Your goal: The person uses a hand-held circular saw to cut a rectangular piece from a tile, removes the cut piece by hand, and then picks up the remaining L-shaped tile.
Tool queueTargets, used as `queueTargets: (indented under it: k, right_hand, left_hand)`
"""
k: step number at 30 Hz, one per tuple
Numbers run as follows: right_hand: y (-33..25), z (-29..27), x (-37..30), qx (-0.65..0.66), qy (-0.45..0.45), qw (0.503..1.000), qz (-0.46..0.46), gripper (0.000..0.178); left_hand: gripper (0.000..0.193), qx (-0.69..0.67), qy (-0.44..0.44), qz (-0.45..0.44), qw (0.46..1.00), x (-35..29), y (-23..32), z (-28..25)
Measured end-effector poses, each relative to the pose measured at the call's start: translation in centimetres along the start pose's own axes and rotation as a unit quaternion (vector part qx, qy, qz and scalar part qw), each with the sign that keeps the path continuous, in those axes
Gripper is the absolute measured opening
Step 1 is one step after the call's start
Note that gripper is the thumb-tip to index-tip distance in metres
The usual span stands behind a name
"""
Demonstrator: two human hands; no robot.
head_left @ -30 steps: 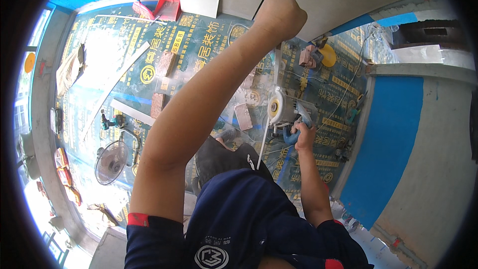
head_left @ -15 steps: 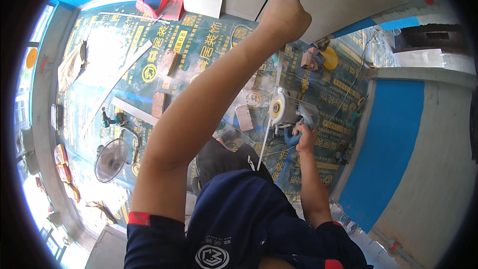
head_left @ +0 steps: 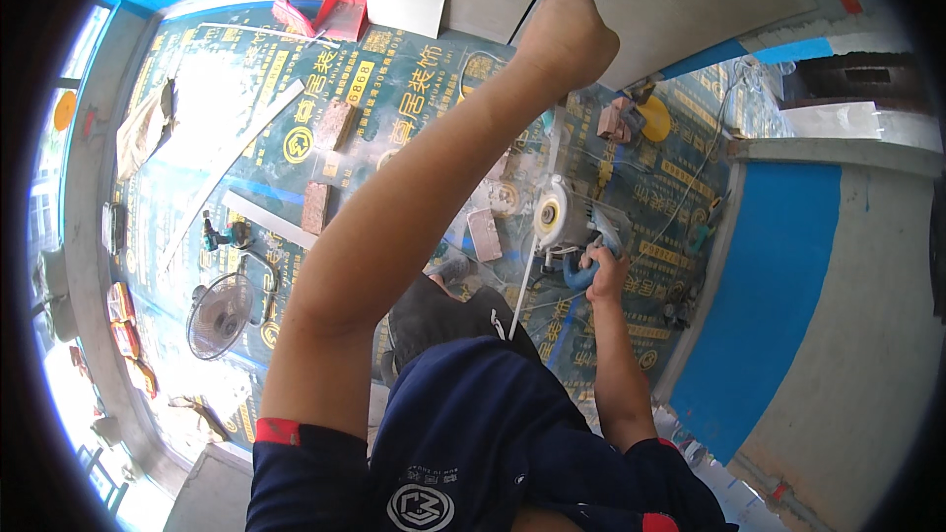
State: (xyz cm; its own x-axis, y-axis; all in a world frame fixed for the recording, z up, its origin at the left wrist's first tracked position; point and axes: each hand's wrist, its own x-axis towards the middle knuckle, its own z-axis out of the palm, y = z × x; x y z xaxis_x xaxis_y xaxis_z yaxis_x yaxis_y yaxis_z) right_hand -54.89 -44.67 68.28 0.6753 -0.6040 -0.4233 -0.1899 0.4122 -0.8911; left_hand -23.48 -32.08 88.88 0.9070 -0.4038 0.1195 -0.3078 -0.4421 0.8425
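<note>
My left hand (head_left: 570, 37) is raised at the top, closed with the thumb up, in front of large grey-beige panels (head_left: 690, 0). A thin pale line rises from its fingertips; what it grips is hidden. Lower right, my right hand (head_left: 606, 274) is wrapped around the blue handle of a handheld circular saw (head_left: 560, 215) with a round pale guard. Beside the saw, a narrow white strip (head_left: 524, 286) runs down toward my leg, and a pale length continues above it toward my left hand. A pinkish brick (head_left: 484, 234) lies left of the saw.
Green printed sheeting covers the floor. A fan (head_left: 219, 315), a cordless drill (head_left: 225, 232), long pale strips (head_left: 246, 148) and bricks (head_left: 315, 208) lie to the left. A red dustpan (head_left: 341, 20) and white board (head_left: 406, 2) stand at the back. Cords trail right, near a blue-painted wall (head_left: 769, 305).
The view has shifted very slightly. Both hands keep the same pose, and the saw stays in my right hand.
</note>
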Motion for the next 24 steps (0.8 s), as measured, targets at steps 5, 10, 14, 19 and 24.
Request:
queueTargets:
  k: [5, 10, 14, 19, 24]
  right_hand:
    - [-0.19, 0.31, -0.04, 0.003, 0.001, 1.000, 0.002, 0.012]
    - [-0.44, 0.86, -0.28, 0.007, 0.009, 1.000, -0.016, 0.011]
    - [-0.54, 0.67, -0.10, -0.001, 0.005, 1.000, -0.014, 0.011]
    - [-0.64, 0.86, -0.06, 0.000, 0.010, 1.000, -0.013, 0.011]
    - [-0.63, 0.86, 0.05, 0.004, 0.008, 1.000, -0.010, 0.012]
  left_hand:
    - [0.062, -0.014, -0.002, 0.000, 1.000, -0.24, 0.16, -0.16]
    - [0.063, -0.013, -0.006, -0.003, 1.000, -0.34, 0.25, -0.28]
    - [0.063, -0.019, -0.008, -0.008, 1.000, -0.57, 0.41, -0.39]
    - [0.063, -0.020, -0.007, -0.005, 1.000, -0.58, 0.27, -0.25]
    - [0.063, -0.015, 0.000, 0.001, 1.000, -0.64, 0.32, -0.39]
